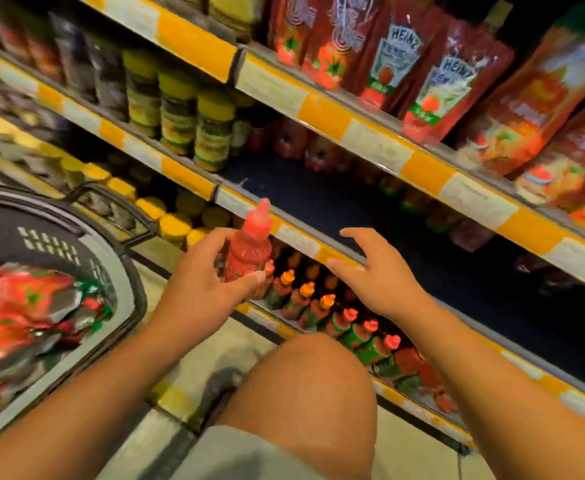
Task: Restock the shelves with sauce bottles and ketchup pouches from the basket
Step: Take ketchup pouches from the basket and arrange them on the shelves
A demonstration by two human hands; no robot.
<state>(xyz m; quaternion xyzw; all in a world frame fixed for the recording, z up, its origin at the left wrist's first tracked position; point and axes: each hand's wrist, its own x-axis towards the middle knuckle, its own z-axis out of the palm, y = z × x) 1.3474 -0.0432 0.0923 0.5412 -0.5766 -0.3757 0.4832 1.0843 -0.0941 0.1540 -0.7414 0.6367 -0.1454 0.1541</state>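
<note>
Item: red sauce bottle (pixel 249 251), small, red nozzle cap, upright in your left hand (pixel 201 271), in front of the middle shelf edge (pixel 298 237).
Grip: left fingers and thumb wrapped round the body. Right hand (pixel 370 271) loose, spread, holding nothing, near the same edge.
Handling, judged: light, probably squeezable plastic, slick label; hold the body, never the cap.
Remaining stock: ketchup pouches (pixel 24 313), soft, in the basket (pixel 124 296) at your left.
</note>
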